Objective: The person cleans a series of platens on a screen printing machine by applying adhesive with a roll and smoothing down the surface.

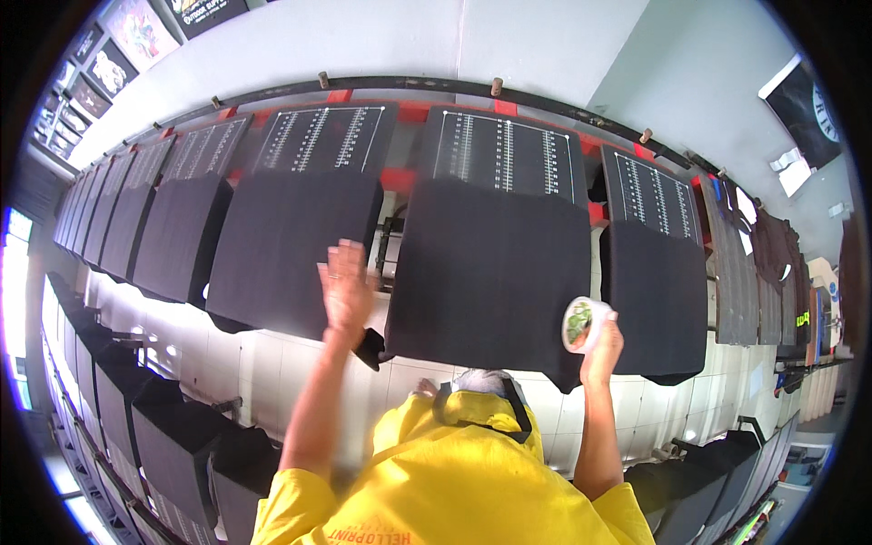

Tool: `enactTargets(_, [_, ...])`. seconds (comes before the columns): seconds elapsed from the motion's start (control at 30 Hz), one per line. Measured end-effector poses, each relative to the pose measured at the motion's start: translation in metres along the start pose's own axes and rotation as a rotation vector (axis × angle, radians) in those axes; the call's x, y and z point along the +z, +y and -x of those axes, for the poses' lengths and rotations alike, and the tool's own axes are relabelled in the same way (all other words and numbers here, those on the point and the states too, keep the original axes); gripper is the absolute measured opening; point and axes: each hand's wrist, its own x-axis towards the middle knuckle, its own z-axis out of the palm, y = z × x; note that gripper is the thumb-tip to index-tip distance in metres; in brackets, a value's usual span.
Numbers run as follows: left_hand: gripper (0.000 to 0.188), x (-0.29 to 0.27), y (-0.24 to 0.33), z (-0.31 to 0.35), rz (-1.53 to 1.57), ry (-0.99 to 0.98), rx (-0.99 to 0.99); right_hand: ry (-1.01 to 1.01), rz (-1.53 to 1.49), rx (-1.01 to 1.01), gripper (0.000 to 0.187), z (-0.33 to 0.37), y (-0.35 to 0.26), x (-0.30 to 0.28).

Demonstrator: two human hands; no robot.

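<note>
My left hand (346, 289) is flat and open, fingers spread, resting on the right lower corner of a black shirt (291, 245) laid over a printing board. My right hand (599, 345) grips a roll of tape (579, 324) with a green and white core, held at the right lower edge of the neighbouring black shirt (490, 272). Both shirts hang over the front edges of their boards. My yellow shirt and a grey strap fill the lower middle.
A long row of boards with black shirts (173, 236) curves away left and right (658, 300). Black panels with white ruler marks (504, 150) lie behind them on red bars. More shirt-covered boards (173, 436) stand at lower left over a white tiled floor.
</note>
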Motion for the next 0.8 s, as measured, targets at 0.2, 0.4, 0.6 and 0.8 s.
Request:
enactTargets(0.2, [0.054, -0.011, -0.116, 0.012, 0.156, -0.036, -0.443, -0.311, 0.239, 0.116, 0.046, 0.052, 0.016, 0.025])
enactTargets(0.4, [0.053, -0.003, -0.123, 0.024, 0.095, 0.009, -0.449, -0.656, 0.523, 0.077, 0.043, 0.048, -0.009, 0.039])
enactTargets(0.6, [0.05, -0.008, -0.116, 0.026, 0.157, 0.05, -0.466, -0.94, 0.651, 0.03, 0.04, 0.053, 0.004, 0.093])
enactTargets(0.8, [0.047, -0.013, -0.114, 0.024, 0.156, 0.079, -0.464, -1.239, 0.707, -0.074, 0.043, 0.076, 0.014, 0.19])
